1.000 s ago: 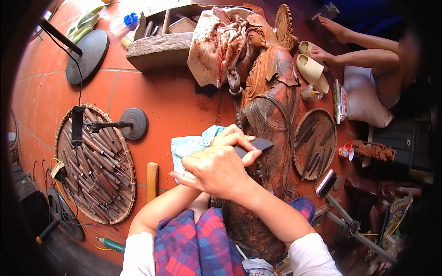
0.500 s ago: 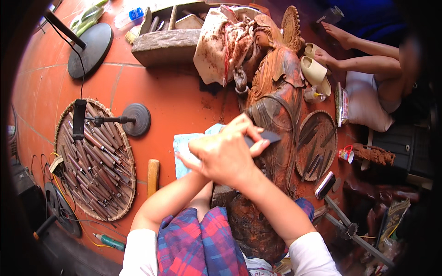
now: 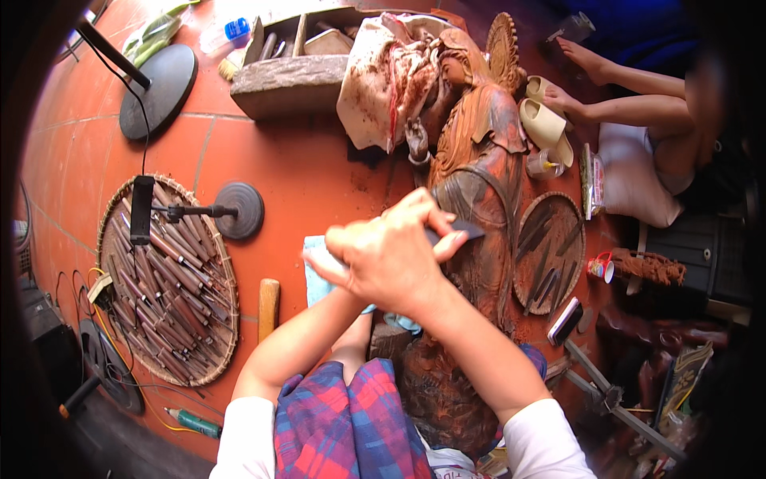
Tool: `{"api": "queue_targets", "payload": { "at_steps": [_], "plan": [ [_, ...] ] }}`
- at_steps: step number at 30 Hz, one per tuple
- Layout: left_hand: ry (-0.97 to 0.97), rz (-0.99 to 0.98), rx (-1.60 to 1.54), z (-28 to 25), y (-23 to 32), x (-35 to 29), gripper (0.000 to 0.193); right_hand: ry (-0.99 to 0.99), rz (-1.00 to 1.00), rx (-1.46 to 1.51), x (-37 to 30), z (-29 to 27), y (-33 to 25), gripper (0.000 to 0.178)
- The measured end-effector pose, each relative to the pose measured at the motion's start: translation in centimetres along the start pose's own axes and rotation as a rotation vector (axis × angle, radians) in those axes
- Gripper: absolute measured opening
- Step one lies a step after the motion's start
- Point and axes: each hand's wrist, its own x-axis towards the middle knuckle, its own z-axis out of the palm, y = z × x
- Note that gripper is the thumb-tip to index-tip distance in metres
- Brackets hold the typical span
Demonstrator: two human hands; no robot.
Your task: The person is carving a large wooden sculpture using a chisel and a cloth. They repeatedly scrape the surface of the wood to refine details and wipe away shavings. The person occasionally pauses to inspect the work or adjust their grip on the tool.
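Note:
A carved brown wooden statue of a robed figure (image 3: 479,199) lies lengthwise in front of me, its head at the far end. My crossed hands overlap above its lower robe. At the front, my left hand (image 3: 431,219) pinches a dark flat blade-like tool (image 3: 471,231) between thumb and fingers, the tip over the carved folds. Behind it, my right hand (image 3: 375,263) is closed around the back part; that end of the tool is hidden. Pale blue cloth (image 3: 316,291) shows beside and below my hands.
A round basket (image 3: 233,319) of wooden-handled carving tools lies left, near a small black stand (image 3: 239,209) and a wooden mallet handle (image 3: 269,307). A basket (image 3: 570,275) with dark files lies right. A wooden trough (image 3: 291,84) stands behind. Another person's bare legs (image 3: 638,113) reach in right.
My hands have shifted slightly, drawing the tool a little back to the left. Less blue cloth shows beyond them, and some now shows below my wrists.

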Motion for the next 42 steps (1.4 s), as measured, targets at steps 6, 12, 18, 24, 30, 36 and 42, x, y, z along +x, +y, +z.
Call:
{"api": "queue_targets", "payload": {
  "at_steps": [6, 12, 18, 24, 30, 36, 42],
  "plan": [
    [0.074, 0.064, 0.085, -0.7, 2.8, 0.6, 0.027, 0.049, -0.033, 0.141, 0.9, -1.5, -1.1, 0.044],
    [-0.016, -0.062, 0.090, -0.8, 3.2, -1.7, 0.029, -0.046, -0.079, 0.076, -0.4, -1.8, -1.4, 0.043],
    [-0.004, 0.054, 0.021, 0.4, 0.5, -2.6, 0.024, 0.025, -0.112, 0.071, -2.6, 0.4, -0.4, 0.047],
    [-0.007, -0.012, 0.003, 0.2, 3.7, -0.1, 0.020, 0.091, -0.085, 0.045, -1.0, -0.9, -0.3, 0.047],
    [-0.048, -0.119, 0.149, -0.1, 6.0, -1.0, 0.023, 0.086, -0.058, 0.254, -1.2, -2.3, -1.0, 0.043],
    [-0.016, 0.005, 0.175, -0.5, 6.9, -0.9, 0.017, 0.063, -0.181, 0.235, -2.0, -3.3, -2.3, 0.038],
    [-0.038, 0.025, 0.080, -0.3, 3.7, -3.4, 0.027, -0.057, -0.276, 0.287, -2.2, -3.8, -1.7, 0.033]
  ]
}}
